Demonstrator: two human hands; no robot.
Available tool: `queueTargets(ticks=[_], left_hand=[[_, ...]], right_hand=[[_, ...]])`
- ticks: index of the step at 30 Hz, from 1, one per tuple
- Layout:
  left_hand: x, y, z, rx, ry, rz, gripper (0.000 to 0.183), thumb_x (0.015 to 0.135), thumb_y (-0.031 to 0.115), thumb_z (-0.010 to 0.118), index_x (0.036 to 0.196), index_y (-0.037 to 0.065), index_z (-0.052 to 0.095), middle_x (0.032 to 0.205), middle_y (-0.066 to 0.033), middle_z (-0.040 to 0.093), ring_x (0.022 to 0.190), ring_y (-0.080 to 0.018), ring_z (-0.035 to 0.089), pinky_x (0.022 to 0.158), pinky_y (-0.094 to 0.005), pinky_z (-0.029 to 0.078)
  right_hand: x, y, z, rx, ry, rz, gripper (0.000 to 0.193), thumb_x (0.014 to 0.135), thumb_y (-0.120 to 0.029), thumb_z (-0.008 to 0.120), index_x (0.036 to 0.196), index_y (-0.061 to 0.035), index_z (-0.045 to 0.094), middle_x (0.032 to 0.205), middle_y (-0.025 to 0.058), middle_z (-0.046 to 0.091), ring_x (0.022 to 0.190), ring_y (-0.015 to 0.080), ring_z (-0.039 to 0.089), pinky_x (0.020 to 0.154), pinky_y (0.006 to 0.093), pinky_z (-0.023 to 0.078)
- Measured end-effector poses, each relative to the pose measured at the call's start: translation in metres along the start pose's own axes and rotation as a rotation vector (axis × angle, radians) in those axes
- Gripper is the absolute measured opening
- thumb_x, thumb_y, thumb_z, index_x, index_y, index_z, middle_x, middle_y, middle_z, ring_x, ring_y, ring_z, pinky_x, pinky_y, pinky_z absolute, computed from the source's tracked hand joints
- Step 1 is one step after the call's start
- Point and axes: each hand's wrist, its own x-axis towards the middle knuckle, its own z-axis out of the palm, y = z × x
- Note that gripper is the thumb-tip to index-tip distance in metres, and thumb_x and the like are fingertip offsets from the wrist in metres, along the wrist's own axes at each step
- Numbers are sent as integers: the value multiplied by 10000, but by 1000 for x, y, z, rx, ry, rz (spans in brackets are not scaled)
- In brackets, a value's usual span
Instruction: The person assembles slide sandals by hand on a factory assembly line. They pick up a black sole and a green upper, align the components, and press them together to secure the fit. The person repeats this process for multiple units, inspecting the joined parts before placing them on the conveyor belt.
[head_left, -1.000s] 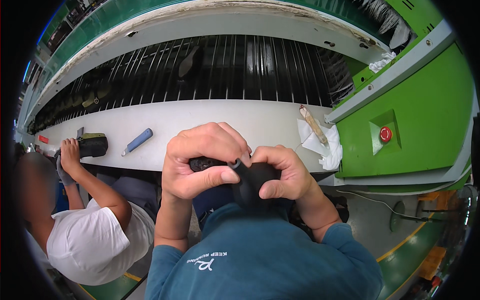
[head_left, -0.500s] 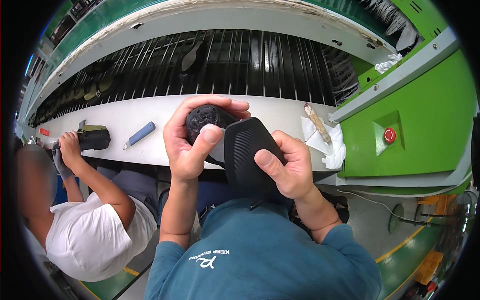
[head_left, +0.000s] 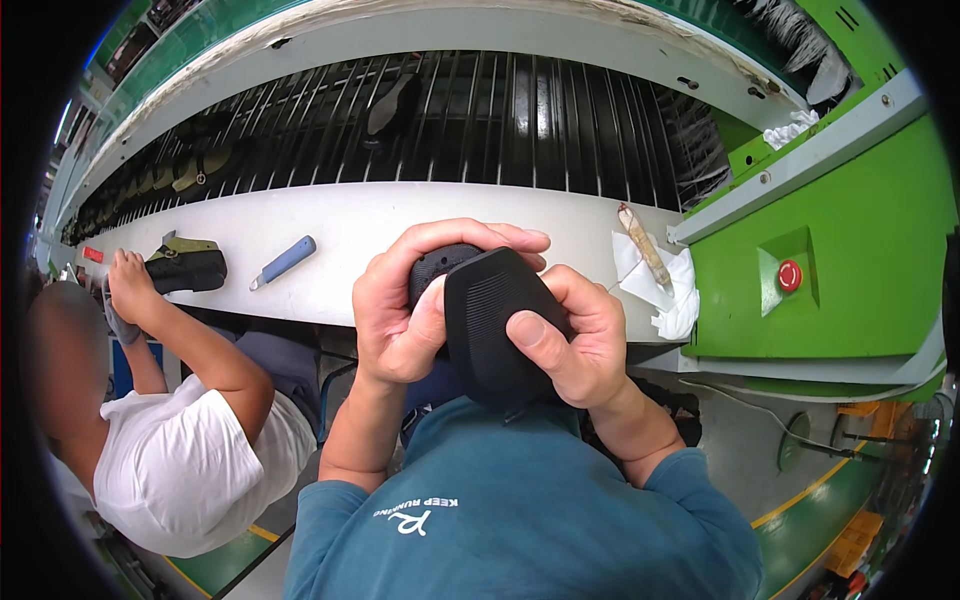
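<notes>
My left hand (head_left: 395, 310) is closed around a black, rounded shoe part (head_left: 432, 268), its fingers curled over the top and its thumb tucked behind the sole. In my right hand (head_left: 580, 345) is a black shoe sole (head_left: 490, 320) with fine ridges on its surface, the thumb pressed on its face. The sole overlaps the shoe part and hides much of it, so I cannot tell whether the two are joined. Both pieces are held up in front of my chest, near the edge of the white ledge (head_left: 340, 225).
On the ledge lie a blue-handled cutter (head_left: 285, 262) and a taped stick (head_left: 645, 245) on white paper (head_left: 680, 300). A rod conveyor (head_left: 540, 120) carries several shoes. The green machine panel (head_left: 860, 230) has a red button (head_left: 790, 276). A co-worker (head_left: 190, 460) handles a dark shoe (head_left: 190, 268).
The shoe part and my left hand have shifted right and closer to the sole, which covers more of it. My left thumb has slipped behind the sole.
</notes>
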Motion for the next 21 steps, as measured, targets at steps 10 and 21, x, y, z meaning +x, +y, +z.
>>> queueTargets(ticks=[10, 21], left_hand=[[2, 1, 1, -39, -3, 12, 594, 1073, 423, 607, 1297, -128, 618, 1239, -378, 723, 1070, -479, 771, 954, -583, 637], [-3, -7, -6, -156, 35, 1, 1221, 999, 934, 113, 1200, -140, 656, 1076, -307, 736, 1019, -422, 760, 935, -531, 619]], right_hand=[[-7, -3, -1, -28, -39, 23, 262, 1069, -223, 771, 933, -33, 652, 713, 4, 707, 644, 26, 607, 577, 231, 465], [-3, -6, 14, -100, -31, 83, 265, 1065, -233, 776, 931, -18, 697, 714, 35, 737, 631, 51, 658, 575, 244, 483]])
